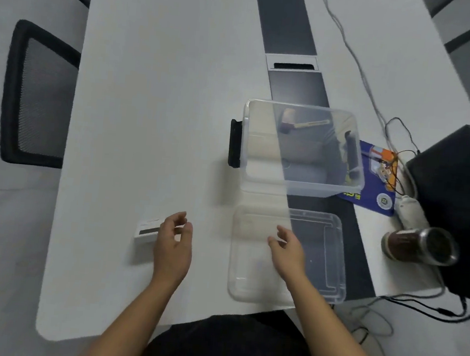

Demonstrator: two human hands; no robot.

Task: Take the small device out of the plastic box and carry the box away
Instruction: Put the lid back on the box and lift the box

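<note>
A clear plastic box [299, 184] with black side handles stands on the white table, right of centre, its top uncovered. Its clear lid [319, 272] lies flat in front of it, near the table's front edge. A small white device [147, 228] with a dark strip lies on the table to the left. My left hand [174, 246] hovers just right of the device, fingers apart, holding nothing. My right hand [288, 253] hangs over the lid's left part, fingers spread and empty. Through the box walls some things show dimly; I cannot tell if they are inside.
A blue printed card [376, 191] lies under the box's right side. A jar with dark contents [419, 246], a black laptop [455, 199] and loose cables [361, 72] crowd the right. A dark strip [288, 25] runs down the table. Mesh chairs [39, 96] stand at left.
</note>
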